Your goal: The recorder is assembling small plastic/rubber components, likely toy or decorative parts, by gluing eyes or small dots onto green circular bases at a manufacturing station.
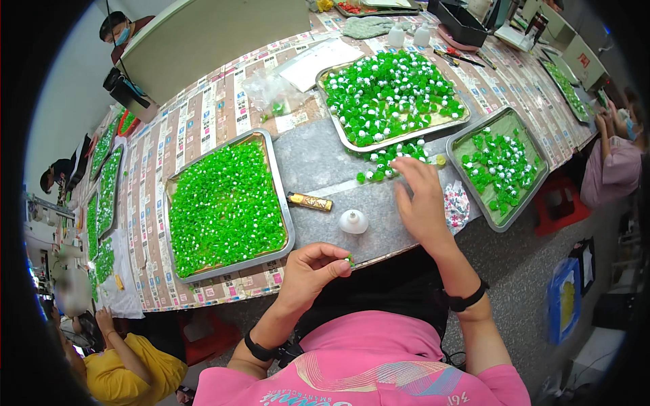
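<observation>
My left hand (313, 272) is closed in a pinch near the table's front edge, thumb and forefinger on a small green piece (349, 260) mostly hidden by the fingertips. Farther right, my right hand (423, 203) reaches over the grey mat, its thumb and fingers apart and nothing visible between them. Its fingertips are beside a loose pile of green pieces with white balls (382, 166). Between my hands stands a small white bottle (353, 222) with a thin tip. A gold-patterned, dark-ended stick, lighter-like (310, 201), lies behind the bottle.
A metal tray (279, 183) of small green pieces lies left. Behind the pile, another tray (406, 137) holds green pieces with white balls; a third tray (472, 186) sits right. Floral cloth (456, 205) lies beside my right wrist. Other people sit at both sides.
</observation>
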`<state>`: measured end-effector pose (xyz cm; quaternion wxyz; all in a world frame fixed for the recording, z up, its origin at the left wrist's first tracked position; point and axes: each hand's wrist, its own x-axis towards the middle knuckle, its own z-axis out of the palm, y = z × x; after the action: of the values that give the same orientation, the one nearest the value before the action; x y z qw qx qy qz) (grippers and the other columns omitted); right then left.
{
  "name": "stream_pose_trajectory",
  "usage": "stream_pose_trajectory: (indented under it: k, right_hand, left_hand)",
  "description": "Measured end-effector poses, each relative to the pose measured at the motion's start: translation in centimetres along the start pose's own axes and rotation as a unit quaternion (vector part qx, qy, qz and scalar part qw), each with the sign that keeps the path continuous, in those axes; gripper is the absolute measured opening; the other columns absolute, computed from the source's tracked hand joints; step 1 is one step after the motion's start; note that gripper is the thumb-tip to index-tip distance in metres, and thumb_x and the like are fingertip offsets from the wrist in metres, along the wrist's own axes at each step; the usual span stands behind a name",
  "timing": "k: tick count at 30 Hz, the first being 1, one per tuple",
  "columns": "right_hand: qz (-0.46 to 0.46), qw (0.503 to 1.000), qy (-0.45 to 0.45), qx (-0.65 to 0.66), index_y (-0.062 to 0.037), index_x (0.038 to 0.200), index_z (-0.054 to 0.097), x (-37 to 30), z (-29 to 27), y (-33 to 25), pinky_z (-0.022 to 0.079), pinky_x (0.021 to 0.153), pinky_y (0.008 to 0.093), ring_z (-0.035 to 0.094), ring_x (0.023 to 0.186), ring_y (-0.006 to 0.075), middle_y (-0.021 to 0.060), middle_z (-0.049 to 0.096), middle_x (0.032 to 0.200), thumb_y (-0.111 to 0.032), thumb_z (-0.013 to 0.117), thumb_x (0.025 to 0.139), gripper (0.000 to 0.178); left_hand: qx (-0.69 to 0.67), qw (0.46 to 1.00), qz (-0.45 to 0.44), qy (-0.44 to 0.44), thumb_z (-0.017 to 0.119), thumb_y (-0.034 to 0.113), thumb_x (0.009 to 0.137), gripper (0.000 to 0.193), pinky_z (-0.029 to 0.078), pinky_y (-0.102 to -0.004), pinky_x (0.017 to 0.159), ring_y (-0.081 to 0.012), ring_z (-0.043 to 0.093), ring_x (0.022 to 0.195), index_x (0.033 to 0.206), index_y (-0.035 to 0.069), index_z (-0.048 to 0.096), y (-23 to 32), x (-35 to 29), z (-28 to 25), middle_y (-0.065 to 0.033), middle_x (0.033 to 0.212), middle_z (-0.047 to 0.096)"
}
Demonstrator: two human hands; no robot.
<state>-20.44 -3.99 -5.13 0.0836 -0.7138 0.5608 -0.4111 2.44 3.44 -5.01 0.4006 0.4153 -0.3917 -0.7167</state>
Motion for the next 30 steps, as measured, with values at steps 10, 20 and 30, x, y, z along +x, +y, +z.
stream_pose_trajectory:
  k: [10, 20, 30]
  right_hand:
    - [0.048, 0.998, -0.017, -0.022, -0.0050, 0.098, 0.063, -0.5, 0.7, 0.6, 0.047, 0.073, 0.0356, 0.056, 0.083, 0.0270, 0.0117, 0.056, 0.090, 0.002, 0.061, 0.075, 0.024]
    - [0.274, 0.859, -0.166, 0.400, 0.0039, 0.100, 0.064, -4.7, -3.7, -4.9, 0.048, 0.074, 0.0213, 0.060, 0.085, 0.0109, 0.0068, 0.059, 0.100, 0.004, 0.063, 0.082, 0.018]
    - [0.234, 0.845, -0.163, 0.452, 0.0038, 0.099, 0.063, -7.0, -3.7, -6.6, 0.052, 0.077, 0.0242, 0.063, 0.089, 0.0146, 0.0099, 0.061, 0.100, 0.003, 0.066, 0.080, 0.020]
  left_hand:
    - [-0.005, 1.000, 0.006, -0.003, 0.067, 0.001, 0.081, 0.014, 0.054, -0.0278, 0.069, -0.0166, 0.065, 0.075, 0.094, -0.001, 0.062, 0.0, -0.1, 0.0, -0.0105, 0.086, 0.066]
    - [-0.071, 0.997, -0.011, -0.013, 0.066, 0.003, 0.083, 0.016, 0.053, -0.0273, 0.071, -0.0157, 0.064, 0.075, 0.098, -0.003, 0.062, 0.3, -0.8, 1.0, -0.0103, 0.087, 0.065]
    - [-0.082, 0.995, -0.039, -0.033, 0.065, 0.004, 0.084, 0.017, 0.054, -0.0266, 0.071, -0.0144, 0.063, 0.077, 0.099, -0.003, 0.062, 0.0, -0.9, 1.7, -0.0101, 0.089, 0.065]
